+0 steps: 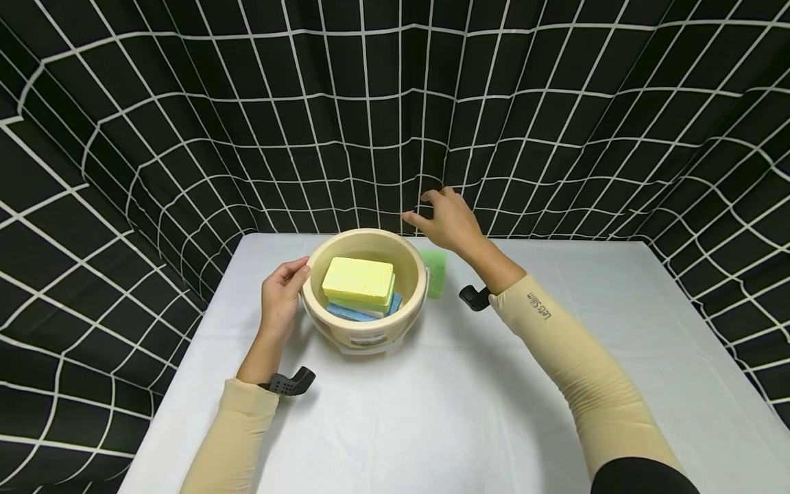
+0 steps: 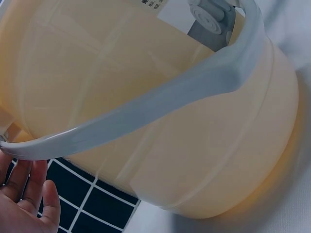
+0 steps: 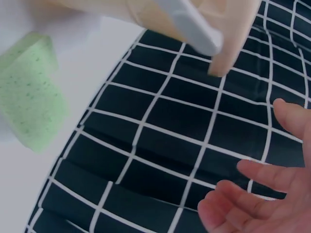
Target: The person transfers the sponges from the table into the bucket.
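Observation:
A cream bucket (image 1: pixel 316 317) with a pale handle (image 2: pixel 146 109) stands on the table. Inside it lie a yellow sponge (image 1: pixel 358 276) on top, a light green layer under that and a blue sponge (image 1: pixel 349 313) lower down. My left hand (image 1: pixel 284 291) holds the bucket's left rim, thumb at the edge and fingers against the outer side. Above and behind the right rim hovers my right hand (image 1: pixel 447 219), its fingers apart and holding nothing. Below it a green sponge (image 3: pixel 31 94) lies on the table just right of the bucket, partly hidden by it in the head view.
A white cloth covers the table (image 1: pixel 395 425). Black curtain (image 1: pixel 395 116) with a white grid rises along the back and both sides. A black wrist device (image 1: pixel 475 298) juts from the right wrist, another (image 1: pixel 293 383) from the left.

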`<state>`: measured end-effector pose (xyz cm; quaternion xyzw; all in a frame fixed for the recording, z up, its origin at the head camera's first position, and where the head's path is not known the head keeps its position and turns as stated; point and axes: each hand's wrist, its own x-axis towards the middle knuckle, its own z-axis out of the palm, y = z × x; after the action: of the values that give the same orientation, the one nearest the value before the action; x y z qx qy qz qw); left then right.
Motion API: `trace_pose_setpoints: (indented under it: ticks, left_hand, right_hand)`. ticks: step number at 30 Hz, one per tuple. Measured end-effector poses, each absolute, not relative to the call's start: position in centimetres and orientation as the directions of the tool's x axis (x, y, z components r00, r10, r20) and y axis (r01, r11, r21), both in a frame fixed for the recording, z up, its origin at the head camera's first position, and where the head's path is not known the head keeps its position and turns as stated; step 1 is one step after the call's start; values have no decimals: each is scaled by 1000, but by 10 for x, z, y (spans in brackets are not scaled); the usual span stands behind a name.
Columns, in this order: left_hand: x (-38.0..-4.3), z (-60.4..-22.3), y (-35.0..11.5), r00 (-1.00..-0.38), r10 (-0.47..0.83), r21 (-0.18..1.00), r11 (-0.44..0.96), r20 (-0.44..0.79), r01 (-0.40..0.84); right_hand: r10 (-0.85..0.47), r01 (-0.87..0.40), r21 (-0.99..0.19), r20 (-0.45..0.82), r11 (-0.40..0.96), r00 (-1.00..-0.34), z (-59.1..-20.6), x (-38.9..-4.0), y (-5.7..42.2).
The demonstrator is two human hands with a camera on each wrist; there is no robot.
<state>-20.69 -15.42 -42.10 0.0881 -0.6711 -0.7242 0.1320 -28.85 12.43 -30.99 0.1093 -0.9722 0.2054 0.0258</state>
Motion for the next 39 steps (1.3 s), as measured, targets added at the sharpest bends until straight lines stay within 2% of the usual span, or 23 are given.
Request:
trace_pose_setpoints:
  ticks: [16,30,39]
  left_hand:
    - [-207,-421,-155,-953,-300,997,-55,43,62]
    - [-207,-422,-157,-952,-302,996,-60,50,72]
    - [-208,-424,-157,-951,-305,995,-68,49,74]
  right_hand:
    - [-119,-83,-407,-64,910,-991,-362,-305,132]
    - [-22,42,-436,-141,899,-990,-408,-311,130]
    - [47,123,-414,-190,902,-981,-434,-313,131]
